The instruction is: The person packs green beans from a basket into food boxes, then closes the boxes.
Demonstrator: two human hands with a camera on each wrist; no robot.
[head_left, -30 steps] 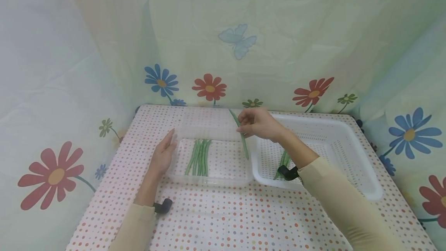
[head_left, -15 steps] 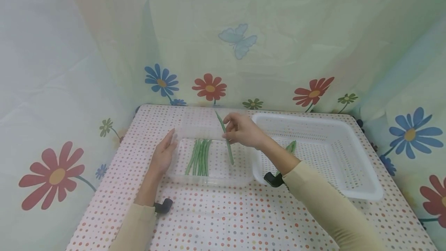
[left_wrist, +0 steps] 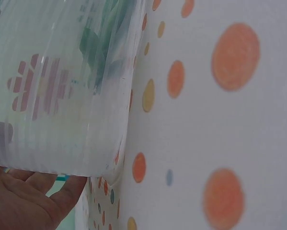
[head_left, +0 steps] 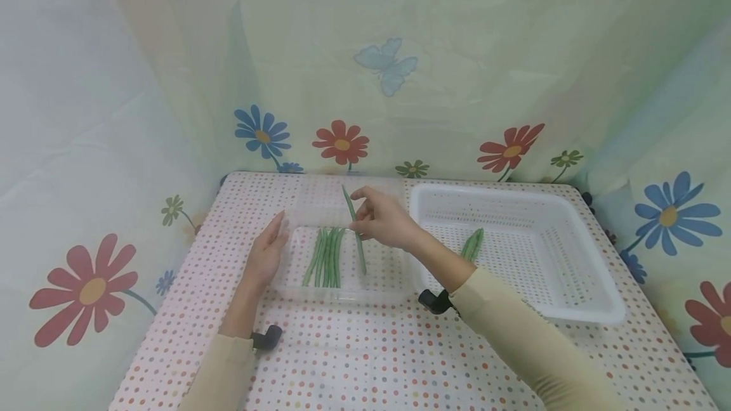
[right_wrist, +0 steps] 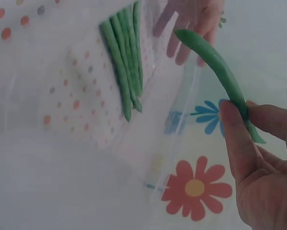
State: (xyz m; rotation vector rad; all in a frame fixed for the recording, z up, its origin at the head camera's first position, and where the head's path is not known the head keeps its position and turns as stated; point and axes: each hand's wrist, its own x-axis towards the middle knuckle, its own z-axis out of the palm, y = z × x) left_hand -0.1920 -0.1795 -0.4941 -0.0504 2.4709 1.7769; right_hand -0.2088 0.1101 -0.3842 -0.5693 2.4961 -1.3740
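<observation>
My right hand [head_left: 384, 217] pinches a single green bean [right_wrist: 220, 69] between thumb and fingers, above a clear plastic container [head_left: 377, 297]. Inside that container several green beans [head_left: 325, 259] lie side by side, lengthwise, toward its left half. At the container's left wall is my left hand [head_left: 266, 252], fingers extended along the outside; the left wrist view shows the fingertips [left_wrist: 74, 191] right at the ridged clear wall. A few more beans [head_left: 473, 245] lie in a white perforated basket [head_left: 613, 309] on the right, partly hidden behind my right forearm.
The container's clear lid [head_left: 320, 192] stands open at its back edge. Polka-dot cloth covers the table [head_left: 342, 360]. A flower-printed curtain [head_left: 445, 81] hangs behind it and at both sides. Each wrist carries a black camera [head_left: 436, 301].
My right hand has moved left with the bean, from the container's right edge to over its middle, nearer the row of beans. My left hand has stayed in place.
</observation>
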